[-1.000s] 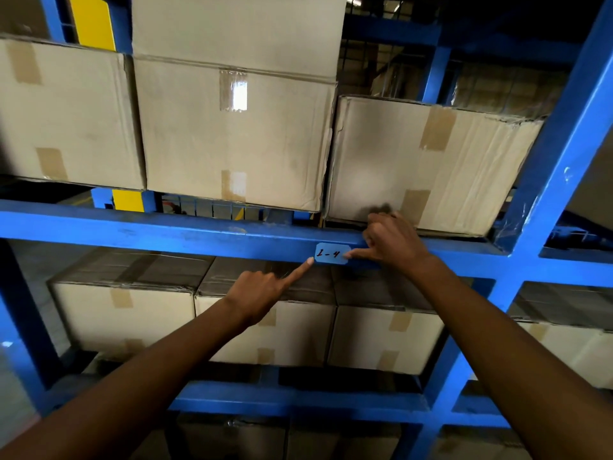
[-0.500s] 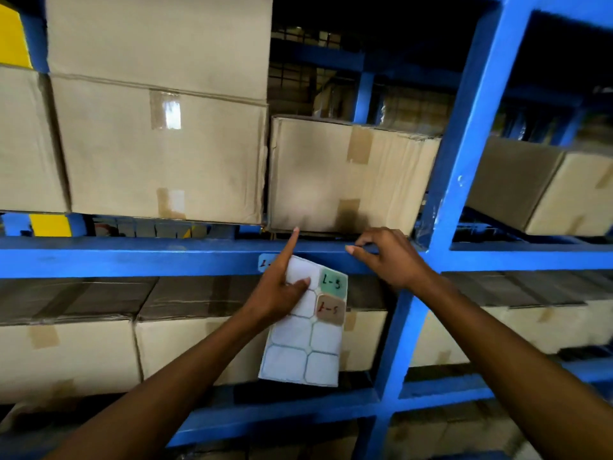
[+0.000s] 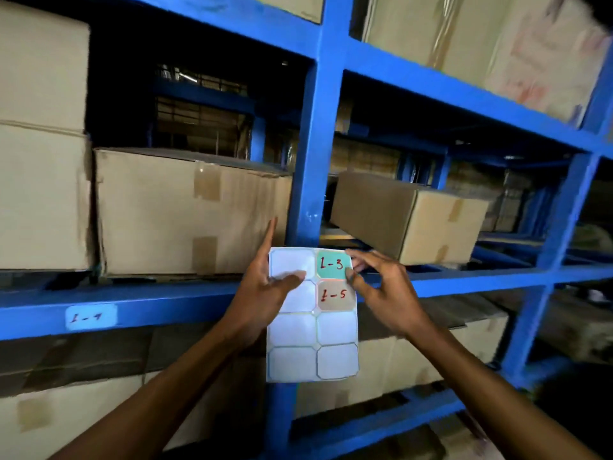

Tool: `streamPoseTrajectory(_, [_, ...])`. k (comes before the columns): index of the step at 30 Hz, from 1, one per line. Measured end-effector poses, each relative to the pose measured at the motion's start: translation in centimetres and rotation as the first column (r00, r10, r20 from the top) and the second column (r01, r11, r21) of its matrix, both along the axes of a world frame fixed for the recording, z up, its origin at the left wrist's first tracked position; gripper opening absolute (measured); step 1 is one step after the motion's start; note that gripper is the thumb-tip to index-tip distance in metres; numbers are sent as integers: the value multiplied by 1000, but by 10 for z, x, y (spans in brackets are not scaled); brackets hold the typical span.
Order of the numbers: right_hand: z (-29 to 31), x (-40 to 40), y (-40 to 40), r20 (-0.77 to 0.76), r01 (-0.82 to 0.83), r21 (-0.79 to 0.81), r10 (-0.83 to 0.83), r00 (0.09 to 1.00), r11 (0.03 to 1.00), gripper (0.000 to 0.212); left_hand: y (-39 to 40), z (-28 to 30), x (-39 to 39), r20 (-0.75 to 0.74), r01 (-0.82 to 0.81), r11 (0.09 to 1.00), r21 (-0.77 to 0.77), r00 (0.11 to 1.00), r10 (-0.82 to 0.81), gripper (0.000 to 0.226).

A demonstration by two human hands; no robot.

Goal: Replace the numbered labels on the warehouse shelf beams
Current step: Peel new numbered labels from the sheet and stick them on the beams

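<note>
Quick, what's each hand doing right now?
Left hand: holds the label sheet, thumb across its front.
Right hand: pinches the green L-3 label at its edge.

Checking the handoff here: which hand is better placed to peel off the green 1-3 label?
Right hand: its fingertips already pinch the green 1-3 label's edge, while the left hand grips the label sheet.

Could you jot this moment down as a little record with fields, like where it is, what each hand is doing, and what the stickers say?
place: blue shelf rack with cardboard boxes
left hand: holds sticker sheet, thumb across its front
right hand: pinches right edge of green sticker
green sticker text: 1-3
brown sticker text: 1-5, below the green one
other sheet cells: blank
on beam: pale label, 1-4, left of the sheet
</note>
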State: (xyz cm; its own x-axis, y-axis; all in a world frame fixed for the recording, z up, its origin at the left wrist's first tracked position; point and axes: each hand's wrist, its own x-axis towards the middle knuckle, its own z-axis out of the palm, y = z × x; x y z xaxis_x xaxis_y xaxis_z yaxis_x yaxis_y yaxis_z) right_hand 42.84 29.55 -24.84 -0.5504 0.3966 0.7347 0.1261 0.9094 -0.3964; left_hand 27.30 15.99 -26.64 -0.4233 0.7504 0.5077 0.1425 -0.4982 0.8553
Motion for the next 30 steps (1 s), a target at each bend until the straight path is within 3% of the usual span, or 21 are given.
streamPoseTrajectory(5, [16,35,54,-59,-60,17,61,996,998,35,51,16,40,-104,-80,994,72,991,87,86])
streamPoseTrajectory(12, [18,62,94,-81,-177,-104,169,982,979,35,88,31,75,-259,-167,977,130,946,196,84])
streamPoseTrajectory(19, [27,68,94,-214,-217,-202,173,961,955,18,89,43,86,-252,-160,975,154,948,195,82])
streamPoseTrajectory(30, [44,59,82,-284,-179,-259,102,953,949,7,80,55,88,-219,-165,968,188,954,205,82])
